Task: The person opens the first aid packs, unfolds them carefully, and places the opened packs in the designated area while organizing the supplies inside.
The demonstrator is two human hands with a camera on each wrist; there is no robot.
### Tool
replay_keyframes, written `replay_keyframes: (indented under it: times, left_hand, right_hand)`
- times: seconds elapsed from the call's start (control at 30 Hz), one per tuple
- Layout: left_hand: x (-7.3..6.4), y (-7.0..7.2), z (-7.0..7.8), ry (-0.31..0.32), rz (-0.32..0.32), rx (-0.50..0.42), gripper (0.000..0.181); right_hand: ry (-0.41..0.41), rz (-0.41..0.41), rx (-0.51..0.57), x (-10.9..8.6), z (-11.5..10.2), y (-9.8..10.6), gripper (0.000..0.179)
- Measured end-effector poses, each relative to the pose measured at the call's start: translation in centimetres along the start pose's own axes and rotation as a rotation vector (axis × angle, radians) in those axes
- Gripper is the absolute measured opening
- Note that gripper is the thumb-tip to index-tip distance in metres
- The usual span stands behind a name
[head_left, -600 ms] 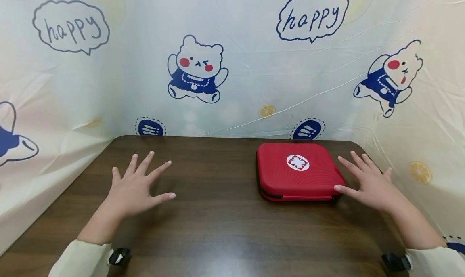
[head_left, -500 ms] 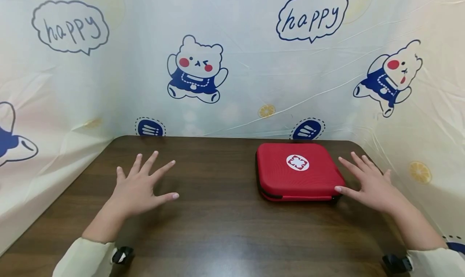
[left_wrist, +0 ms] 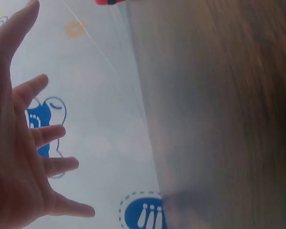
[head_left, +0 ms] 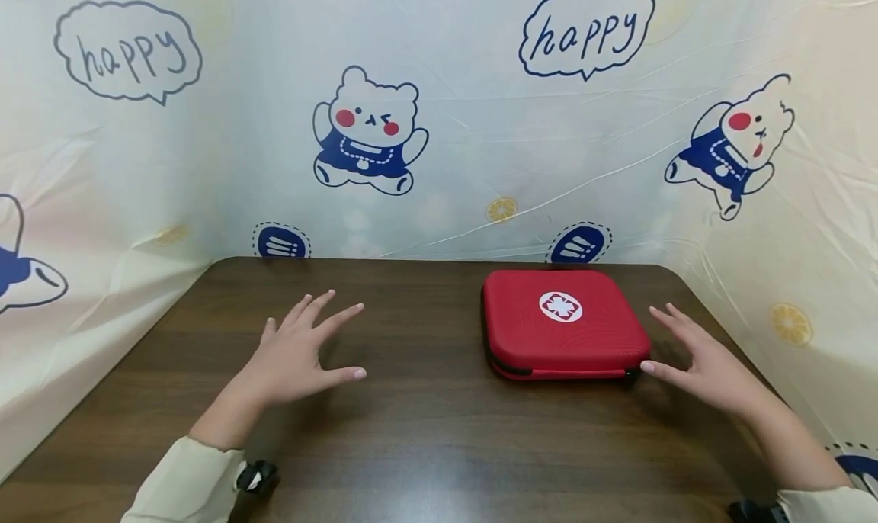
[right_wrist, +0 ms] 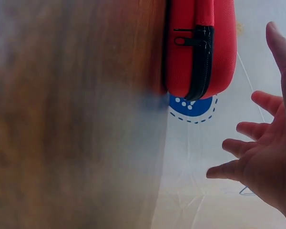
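Observation:
A red zippered first-aid case (head_left: 565, 336) with a white cross emblem lies closed on the right part of the brown table (head_left: 425, 424). Its black zipper and pull (right_wrist: 188, 42) show in the right wrist view. My right hand (head_left: 716, 370) is just beside the case's right side, fingers spread and thumb tip near its front right corner, holding nothing. To the left, my left hand (head_left: 288, 359) hovers over the table with spread fingers, well apart from the case. Only a small red corner of the case (left_wrist: 107, 1) enters the left wrist view at the top.
Behind the table hangs a pale cloth backdrop (head_left: 466, 126) with printed bears, orange slices and "happy" bubbles. It continues along both sides of the table. Dark wrist cameras sit at both cream sleeves (head_left: 185, 481).
My left hand has moved right, toward the middle of the table. My right hand has turned and shifted slightly right, its fingers closer together. The case stays in place.

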State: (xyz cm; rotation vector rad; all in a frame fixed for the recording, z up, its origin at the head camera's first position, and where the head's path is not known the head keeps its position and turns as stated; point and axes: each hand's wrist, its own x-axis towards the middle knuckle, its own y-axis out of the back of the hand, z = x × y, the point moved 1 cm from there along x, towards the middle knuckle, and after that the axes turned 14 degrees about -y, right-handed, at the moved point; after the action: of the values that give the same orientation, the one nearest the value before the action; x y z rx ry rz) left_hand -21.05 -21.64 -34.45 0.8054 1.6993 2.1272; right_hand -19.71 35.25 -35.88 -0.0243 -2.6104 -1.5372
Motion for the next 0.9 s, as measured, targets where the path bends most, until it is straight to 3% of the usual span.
replay_keyframes:
  times: [0.1, 0.3, 0.43, 0.6, 0.9]
  left_hand:
    - [0.6, -0.2, 0.6, -0.028, 0.005, -0.037, 0.094]
    - [1.7, -0.9, 1.7, -0.078, -0.003, -0.099, 0.094]
    - [2.2, -1.2, 2.3, -0.107, 0.003, -0.132, 0.094]
    - [3.0, -1.5, 3.0, -0.155, 0.007, -0.158, 0.096]
    - [5.0, -2.1, 4.6, -0.230, -0.005, -0.235, 0.092]
  right_hand:
    - [-0.037, -0.003, 0.037, -0.3, 0.2, 0.0, 0.089]
    - [-0.133, -0.084, 0.123, -0.8, 0.6, -0.1, 0.087]
    - [-0.124, -0.094, 0.166, -0.9, 0.9, -0.4, 0.083]
    - [-0.161, -0.086, 0.198, -1.1, 1.3, -0.8, 0.063]
    - [-0.203, -0.197, 0.211, -1.4, 2.0, -1.5, 0.039]
